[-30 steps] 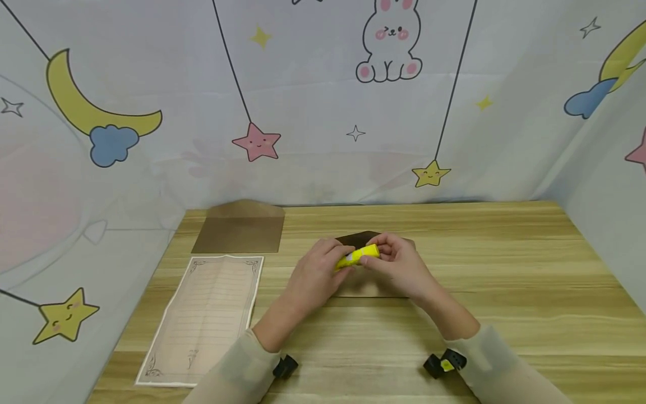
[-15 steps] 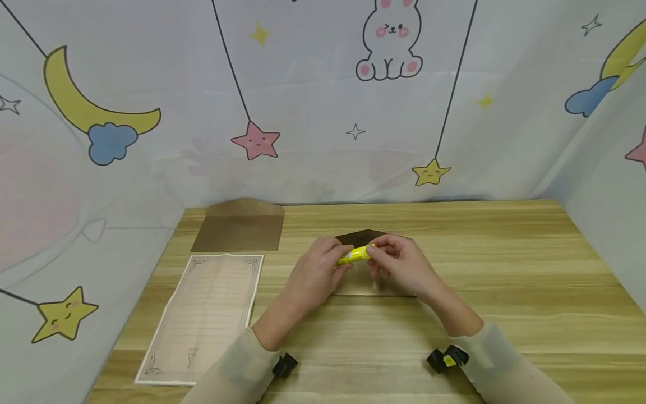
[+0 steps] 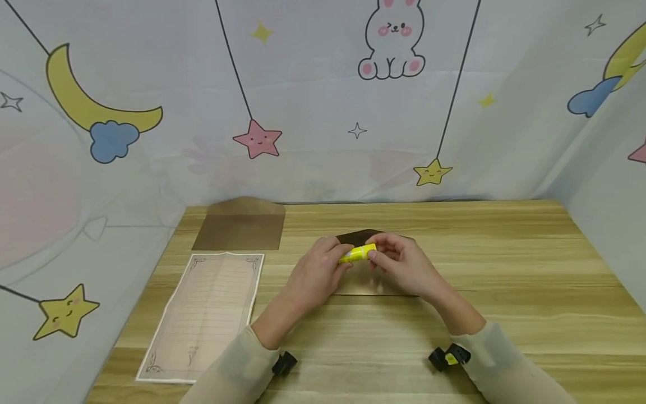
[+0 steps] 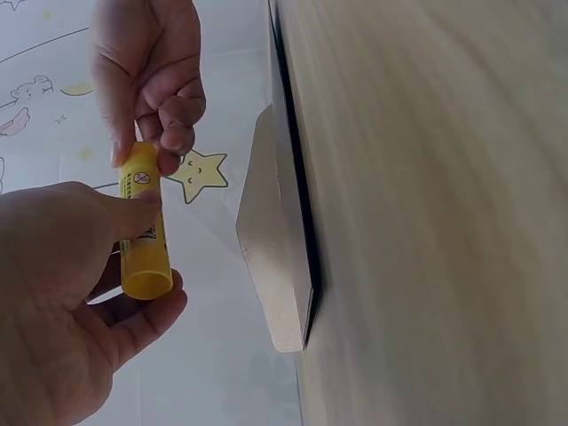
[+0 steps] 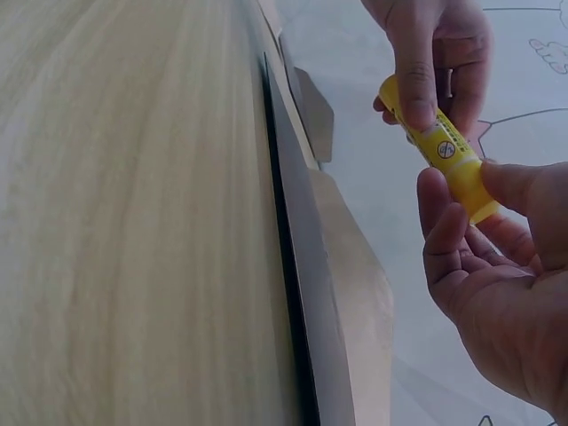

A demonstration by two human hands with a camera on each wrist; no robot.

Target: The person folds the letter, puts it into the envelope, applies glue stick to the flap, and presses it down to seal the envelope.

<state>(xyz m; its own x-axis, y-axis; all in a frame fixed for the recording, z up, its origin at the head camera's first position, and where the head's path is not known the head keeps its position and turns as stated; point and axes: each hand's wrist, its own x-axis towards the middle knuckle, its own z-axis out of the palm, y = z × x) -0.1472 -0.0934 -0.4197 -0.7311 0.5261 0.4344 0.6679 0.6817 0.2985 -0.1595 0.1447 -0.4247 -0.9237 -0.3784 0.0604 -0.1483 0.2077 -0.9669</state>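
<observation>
Between both hands is a yellow glue stick (image 3: 358, 253), held above a brown envelope (image 3: 375, 284) whose flap stands open toward the back. My left hand (image 3: 314, 268) grips the stick's body, thumb on one side and fingers on the other. With thumb and fingertips, my right hand (image 3: 406, 265) pinches the opposite end, which looks like the cap. Printed marks show on the yellow barrel (image 4: 140, 213) in the left wrist view. The envelope's raised flap (image 5: 355, 293) appears beside the hands in the right wrist view, apart from them.
A second brown envelope (image 3: 239, 231) lies at the table's back left. In front of it lies a lined sheet of letter paper (image 3: 202, 314) with a decorated border, partly under the left forearm. A printed cloth (image 3: 313, 101) hangs behind the wooden table (image 3: 530, 292).
My right hand has shifted its fingers on the end of the glue stick and moved slightly right, its thumb now against that end. The left hand keeps its hold.
</observation>
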